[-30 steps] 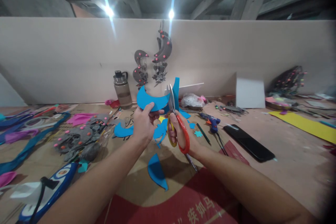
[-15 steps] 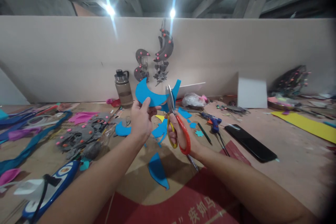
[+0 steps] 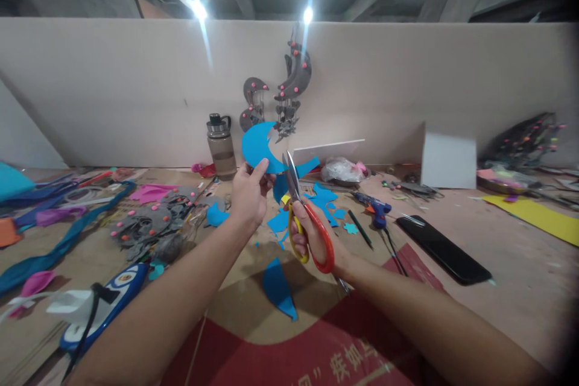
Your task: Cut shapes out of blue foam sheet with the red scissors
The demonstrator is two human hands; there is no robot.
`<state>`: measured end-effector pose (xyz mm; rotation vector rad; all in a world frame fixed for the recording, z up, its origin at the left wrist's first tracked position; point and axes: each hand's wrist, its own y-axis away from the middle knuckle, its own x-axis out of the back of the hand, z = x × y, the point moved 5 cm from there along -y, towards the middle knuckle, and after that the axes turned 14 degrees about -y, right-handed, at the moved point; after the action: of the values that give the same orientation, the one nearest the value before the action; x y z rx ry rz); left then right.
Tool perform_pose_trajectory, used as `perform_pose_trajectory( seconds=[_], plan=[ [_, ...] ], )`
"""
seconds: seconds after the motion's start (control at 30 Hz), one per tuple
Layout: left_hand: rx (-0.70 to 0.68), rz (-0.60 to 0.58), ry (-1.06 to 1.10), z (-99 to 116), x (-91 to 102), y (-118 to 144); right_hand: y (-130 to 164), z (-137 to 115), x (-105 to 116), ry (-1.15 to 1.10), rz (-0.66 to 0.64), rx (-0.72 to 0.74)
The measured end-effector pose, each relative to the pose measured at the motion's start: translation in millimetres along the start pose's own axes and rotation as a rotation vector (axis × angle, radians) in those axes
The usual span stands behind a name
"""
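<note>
Between thumb and fingers, my left hand pinches a blue crescent-shaped sheet, perhaps felt or foam, above the work surface. My right hand grips scissors with one red and one yellow handle loop. Their blades point up and away from me, slightly parted, close to the lower right edge of the blue sheet. Whether they touch it I cannot tell. Below the hands, blue scraps are scattered on the cardboard. A blue half-moon piece lies nearer to me.
On the right are a blue glue gun, a dark pencil and a black phone. A water bottle stands by the back wall. Grey felt pieces with pink balls lie left, behind a blue-and-white power strip.
The blue sheet has turned in my left hand, so its right-hand end now points lower and further right. The scissors stay beside it. The whole view has shifted slightly.
</note>
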<state>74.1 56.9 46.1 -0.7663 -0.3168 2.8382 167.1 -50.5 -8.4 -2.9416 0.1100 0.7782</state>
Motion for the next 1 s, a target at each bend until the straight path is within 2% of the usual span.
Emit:
perform_pose_trajectory(
  seconds=[0.23, 0.43, 0.57, 0.77, 1.0],
  plan=[
    [-0.050, 0.054, -0.068, 4, 6.3, -3, 1, 8, -1, 0.035, -0.044, -0.052],
    [-0.054, 0.036, -0.077, -4, 2.3, 0, 1, -1, -4, 0.106, -0.073, 0.065],
    [-0.103, 0.032, -0.067, -7, -3.5, 9, 3, -10, -8, 0.105, -0.074, 0.111],
    [-0.134, 0.027, -0.065, -9, -11.3, 21, 3, -12, -8, 0.086, -0.046, 0.101],
    [-0.105, 0.127, -0.086, -12, -7.0, 21, 3, -15, -7, 0.113, -0.037, 0.112]
  ],
)
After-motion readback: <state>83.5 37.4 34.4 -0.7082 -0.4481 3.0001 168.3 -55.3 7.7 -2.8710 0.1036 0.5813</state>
